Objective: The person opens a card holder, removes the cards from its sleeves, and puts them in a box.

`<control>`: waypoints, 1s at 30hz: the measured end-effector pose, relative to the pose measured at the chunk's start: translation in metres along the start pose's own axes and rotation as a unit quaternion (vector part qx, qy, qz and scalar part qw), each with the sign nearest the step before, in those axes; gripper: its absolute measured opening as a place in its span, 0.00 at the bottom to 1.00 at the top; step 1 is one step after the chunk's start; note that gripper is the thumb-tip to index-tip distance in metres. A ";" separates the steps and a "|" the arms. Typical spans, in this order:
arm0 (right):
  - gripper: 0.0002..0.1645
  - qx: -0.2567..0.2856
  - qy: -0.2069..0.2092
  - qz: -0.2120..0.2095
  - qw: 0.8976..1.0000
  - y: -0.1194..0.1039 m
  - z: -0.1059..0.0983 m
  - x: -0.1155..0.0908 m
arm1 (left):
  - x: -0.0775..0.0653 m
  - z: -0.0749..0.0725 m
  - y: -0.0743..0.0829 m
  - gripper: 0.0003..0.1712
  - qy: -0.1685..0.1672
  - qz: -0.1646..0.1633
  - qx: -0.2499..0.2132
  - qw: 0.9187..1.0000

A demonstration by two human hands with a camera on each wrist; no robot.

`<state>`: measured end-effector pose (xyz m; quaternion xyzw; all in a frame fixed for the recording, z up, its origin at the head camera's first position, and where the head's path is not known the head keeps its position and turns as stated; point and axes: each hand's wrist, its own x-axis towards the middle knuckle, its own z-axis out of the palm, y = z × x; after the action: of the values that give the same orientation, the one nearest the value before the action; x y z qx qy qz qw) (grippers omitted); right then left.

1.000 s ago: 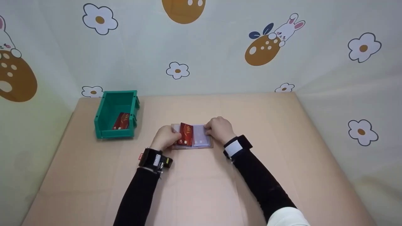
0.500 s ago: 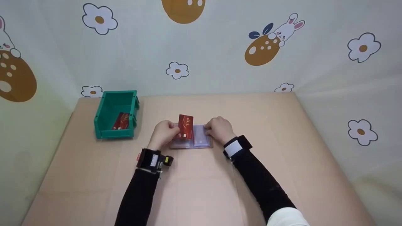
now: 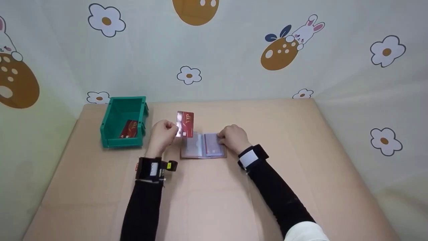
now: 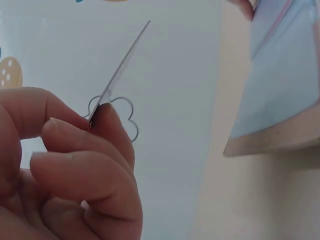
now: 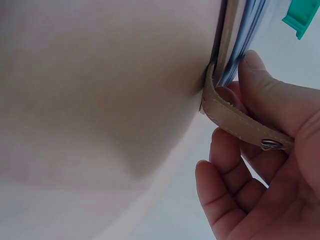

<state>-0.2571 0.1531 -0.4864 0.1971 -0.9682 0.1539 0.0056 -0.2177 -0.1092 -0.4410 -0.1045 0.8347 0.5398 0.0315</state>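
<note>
A red card marked VIP (image 3: 187, 124) is pinched between the thumb and fingers of my left hand (image 3: 163, 136), raised above the table left of and beyond the card holder (image 3: 192, 147). In the left wrist view the card (image 4: 124, 64) shows edge-on. The holder lies spread on the table, its clear plastic sleeves facing up. My right hand (image 3: 235, 138) pinches its right edge, thumb on the sleeves. A tan strap with a metal snap (image 5: 232, 119) runs from the holder into that hand in the right wrist view.
At the back left of the table (image 3: 281, 120) stands a green bin (image 3: 125, 143). Red cards (image 3: 129, 129) lie in its front part; how many cannot be told. A patterned curtain (image 3: 227, 67) encloses the back and sides.
My left hand has drawn the VIP card up off the holder's left sleeve, then away to the left, uncovering that sleeve. The right hand and the holder have stayed in place.
</note>
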 end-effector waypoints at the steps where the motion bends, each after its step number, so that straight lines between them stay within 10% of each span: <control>1: 0.16 0.000 -0.001 0.001 1.000 0.000 0.000 0.000 | 0.001 -0.004 -0.001 0.11 0.005 0.001 -0.004 1.000; 15: 0.17 -0.001 -0.005 0.006 1.000 0.000 0.001 0.001 | 0.006 -0.076 -0.029 0.21 0.177 -0.051 0.028 0.983; 30: 0.17 0.002 -0.005 0.006 1.000 -0.001 0.000 0.001 | 0.012 -0.125 -0.062 0.22 0.233 -0.089 0.045 0.967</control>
<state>-0.2573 0.1523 -0.4863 0.1925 -0.9690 0.1549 -0.0010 -0.2093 -0.2488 -0.4472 -0.2995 0.8297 0.4578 -0.1110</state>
